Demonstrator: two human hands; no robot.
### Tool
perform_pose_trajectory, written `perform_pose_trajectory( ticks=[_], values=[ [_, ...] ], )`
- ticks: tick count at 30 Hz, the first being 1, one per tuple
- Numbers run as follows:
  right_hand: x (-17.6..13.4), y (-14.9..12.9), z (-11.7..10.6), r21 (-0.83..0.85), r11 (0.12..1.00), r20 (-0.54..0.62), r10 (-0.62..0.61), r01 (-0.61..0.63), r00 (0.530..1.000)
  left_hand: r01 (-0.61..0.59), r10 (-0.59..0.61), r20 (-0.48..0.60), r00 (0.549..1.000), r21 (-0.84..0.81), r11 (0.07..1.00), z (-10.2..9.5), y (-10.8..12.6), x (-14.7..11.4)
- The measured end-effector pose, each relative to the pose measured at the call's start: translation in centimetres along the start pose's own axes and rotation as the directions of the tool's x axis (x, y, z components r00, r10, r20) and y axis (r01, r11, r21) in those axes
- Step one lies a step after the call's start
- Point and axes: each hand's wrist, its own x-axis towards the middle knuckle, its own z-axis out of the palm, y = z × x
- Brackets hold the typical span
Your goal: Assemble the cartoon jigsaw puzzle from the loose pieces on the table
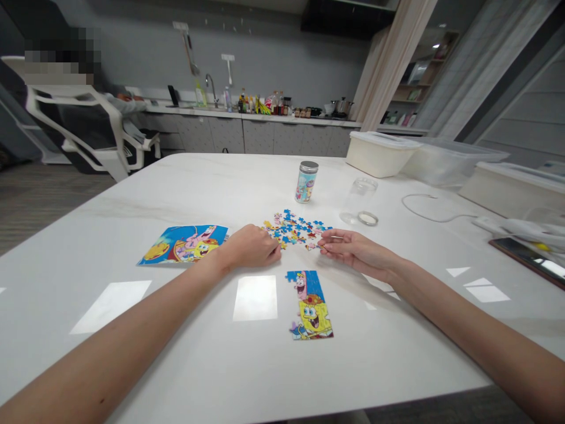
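Note:
Loose jigsaw puzzle pieces (291, 227) lie in a scattered pile on the white table. My left hand (253, 246) rests at the pile's left edge with its fingers curled in; whatever they may hold is hidden. At the right edge, my right hand (348, 250) has thumb and fingers pinched on a small puzzle piece (322, 247). Nearer to me lies a joined strip of puzzle (314, 306) with a yellow and a pink cartoon figure, its left side uneven. A reference picture sheet (185, 243) lies left of my left hand, slightly raised at places.
Behind the pile stands a printed canister (305, 184) with a metal lid. Right of it are a clear jar (362, 194) and a ring-like lid (368, 218). Lidded bins (379, 154), a white cable (424, 215) and a phone (529, 259) are at the right. A person sits on a chair (83, 126) far left.

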Motion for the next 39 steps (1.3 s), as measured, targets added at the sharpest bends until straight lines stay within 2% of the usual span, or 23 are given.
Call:
perform_pose_trajectory(
  ticks=[5,13,20,29,39],
  values=[
    [0.14,0.13,-0.31,-0.011,1.0,0.032,0.0,0.0,0.999,0.001,-0.002,0.029,1.0,0.03,1.0,-0.09,0.07,0.05],
    [0.28,0.07,-0.5,-0.014,1.0,0.001,-0.015,0.015,1.0,0.011,-0.012,0.037,0.999,0.012,1.0,-0.22,0.16,0.1],
    [0.03,-0.07,-0.17,0.016,1.0,-0.016,-0.014,0.014,1.0,0.007,-0.007,0.001,1.0,0.013,1.0,-0.19,0.16,0.09],
    [0.04,-0.11,0.12,-0.004,1.0,-0.009,-0.014,0.014,1.0,0.013,-0.014,0.03,0.999,0.025,1.0,-0.18,0.16,0.13],
    [-0.22,-0.16,-0.09,-0.008,1.0,0.044,-0.01,0.01,0.999,0.01,-0.01,0.011,1.0,0.003,1.0,-0.21,0.12,0.09]
  ],
)
